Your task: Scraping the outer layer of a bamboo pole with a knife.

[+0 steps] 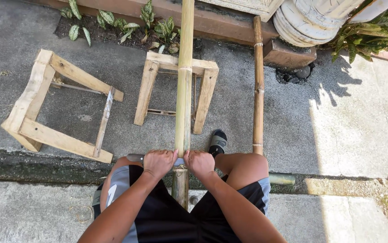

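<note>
Head view, looking down: pale yellow-green bamboo pole (184,90), long and jointed, running up between the knees and resting over the wooden stool frame (176,92). Left hand (158,163) and right hand (199,163) both closed on a knife (135,157) laid across the pole. Two bamboo poles counted, the browner one (258,85) just right of the first. Two wooden frames, the second (58,108) left of the pole.

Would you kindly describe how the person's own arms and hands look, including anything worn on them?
Both arms are bare from the elbows down, with no sleeves in view. The left hand and the right hand wear no gloves; no rings, watch or wristband can be seen. Lower down, black shorts with grey side panels show.
</note>
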